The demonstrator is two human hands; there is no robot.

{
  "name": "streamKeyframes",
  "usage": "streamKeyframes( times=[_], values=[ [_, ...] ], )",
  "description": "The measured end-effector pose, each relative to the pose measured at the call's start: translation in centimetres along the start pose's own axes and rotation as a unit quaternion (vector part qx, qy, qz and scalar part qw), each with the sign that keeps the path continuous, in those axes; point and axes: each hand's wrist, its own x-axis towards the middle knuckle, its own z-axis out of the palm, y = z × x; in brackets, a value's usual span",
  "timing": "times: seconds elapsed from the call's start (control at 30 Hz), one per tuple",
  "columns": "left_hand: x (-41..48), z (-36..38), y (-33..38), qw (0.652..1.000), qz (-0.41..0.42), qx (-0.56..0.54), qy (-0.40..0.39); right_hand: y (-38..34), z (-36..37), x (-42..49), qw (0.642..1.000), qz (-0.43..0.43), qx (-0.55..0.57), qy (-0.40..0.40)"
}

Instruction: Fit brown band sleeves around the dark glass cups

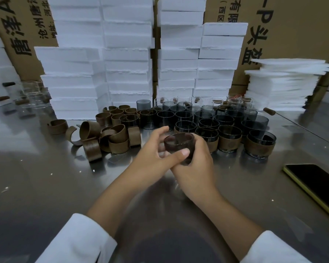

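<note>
Dark glass cups (pixel 203 118) stand in close rows at the middle of a steel table (pixel 46 186). Printed cardboard cartons (pixel 292 25) form the backdrop. In front of them, tall stacks of white foam boxes (pixel 127 54) rise behind the cups. A lower stack of white foam sheets (pixel 281 84) sits at the right.

Left of the cups lies a loose pile of brown band sleeves (pixel 110 135), some standing on edge and some tumbled over one another. Clear glass cups (pixel 30 97) are grouped at the far left edge. At least 2 sleeved cups (pixel 229 143) stand in the front row at the right, each with a brown band round its lower half. A phone (pixel 319 185) in a yellow-green case lies face up at the table's right edge.

A person in white sleeves (pixel 80 242) holds 1 dark cup (pixel 179 144) upright just above the table, in front of the rows. The left hand (pixel 150 158) grasps it, with the thumb laid across the near side and the fingers curled toward the far rim. The right hand (pixel 196 164) wraps round its right side and base. Both hands hide the lower part of this cup, so it is not clear whether a band is on it.
</note>
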Motion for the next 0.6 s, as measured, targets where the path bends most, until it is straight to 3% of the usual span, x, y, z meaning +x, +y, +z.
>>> streamKeyframes(
  times=[0.13, 0.33, 0.43, 0.5, 0.6],
  values=[
    [0.3, -0.2, -0.5, 1.0, -0.014, -0.01, 0.014, 0.2, 0.0, 0.0, 1.0, -0.011, -0.017, -0.008],
    [0.4, -0.6, -0.4, 0.995, 0.016, -0.034, 0.088, 0.4, -0.2, 0.0, 0.99, 0.03, 0.002, -0.139],
    [0.5, -0.7, -0.1, 0.99, 0.028, -0.042, 0.129, -0.3, -0.3, 0.6, 0.996, 0.02, 0.064, -0.061],
    [0.3, -0.7, 0.3, 0.989, 0.038, -0.037, 0.138, -0.8, -0.7, 1.0, 0.991, 0.084, 0.105, 0.002],
    [0.1, -0.6, 0.7, 0.99, 0.05, -0.026, 0.133, -1.0, -1.5, 1.7, 0.955, 0.216, 0.202, 0.014]
  ],
)
